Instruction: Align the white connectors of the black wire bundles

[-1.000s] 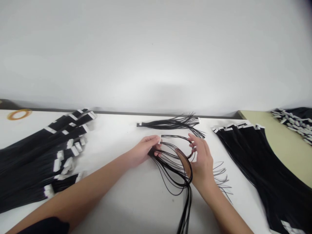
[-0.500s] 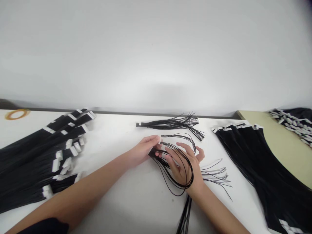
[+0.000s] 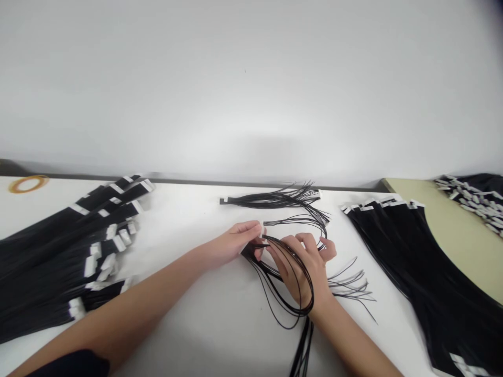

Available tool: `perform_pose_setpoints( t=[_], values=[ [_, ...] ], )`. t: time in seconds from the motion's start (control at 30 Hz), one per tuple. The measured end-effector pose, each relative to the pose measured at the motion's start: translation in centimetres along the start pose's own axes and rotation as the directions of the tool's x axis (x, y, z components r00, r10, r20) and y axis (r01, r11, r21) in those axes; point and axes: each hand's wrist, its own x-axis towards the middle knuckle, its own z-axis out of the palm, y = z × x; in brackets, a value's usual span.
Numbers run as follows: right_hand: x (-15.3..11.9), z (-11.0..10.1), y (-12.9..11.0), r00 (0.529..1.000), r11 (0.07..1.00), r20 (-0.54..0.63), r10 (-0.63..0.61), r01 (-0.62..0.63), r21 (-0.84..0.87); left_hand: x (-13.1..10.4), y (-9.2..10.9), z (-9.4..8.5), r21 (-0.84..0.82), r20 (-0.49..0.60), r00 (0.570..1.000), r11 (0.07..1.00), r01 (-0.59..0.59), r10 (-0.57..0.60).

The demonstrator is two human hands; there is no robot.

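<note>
Near the middle of the white table, my left hand [image 3: 239, 242] pinches a small white connector [image 3: 262, 230] at the ends of several black wires. A looped bundle of black wires [image 3: 308, 285] runs from the connector round my right hand [image 3: 304, 264]. The fingers of my right hand are bent close to the wires just right of the connector, thumb and fingertips near a wire; the fingertips are partly hidden. Loose wire ends [image 3: 356, 285] fan out to the right of that wrist, and more wires hang down below it.
Behind my hands lies another black wire bundle [image 3: 267, 200]. Black cables with white connectors [image 3: 47, 251] are piled at the left, beside a yellow ring [image 3: 28, 184]. More black cables [image 3: 416, 262] lie at the right, and others [image 3: 475, 199] rest on a pale green surface [image 3: 440, 220].
Both hands have shifted slightly down and right with the connector and wires. The fingers of my right hand have drawn in closer together, and the upper wire loop reaches further right.
</note>
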Motion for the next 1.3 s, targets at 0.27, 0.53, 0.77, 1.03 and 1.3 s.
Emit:
perform_pose_setpoints(
  t=[0.27,0.53,0.77,1.03,1.3],
  values=[
    [-0.1,0.2,-0.1,0.993,1.0,-0.114,0.014,-0.016,-0.016,-0.1,0.5,-0.1,-0.079,0.078,0.997,0.997,0.02,-0.014],
    [-0.4,0.9,0.3,0.996,0.993,-0.085,-0.012,0.022,0.112,0.4,-0.4,-0.5,-0.319,-0.099,0.993,0.947,0.037,-0.072],
    [-0.5,1.3,-0.1,0.985,0.974,0.112,-0.132,0.108,0.2,0.5,-0.4,-0.5,-0.341,-0.13,0.987,0.939,0.043,-0.092],
    [-0.3,1.2,-0.3,0.99,0.975,0.074,-0.119,0.103,0.199,0.5,-0.4,-0.5,-0.339,-0.164,0.979,0.939,0.056,-0.117],
    [-0.6,0.9,-0.4,0.994,0.974,0.112,-0.003,-0.023,0.227,0.6,-0.6,-0.7,-0.35,-0.191,0.974,0.935,0.051,-0.125]
  ],
)
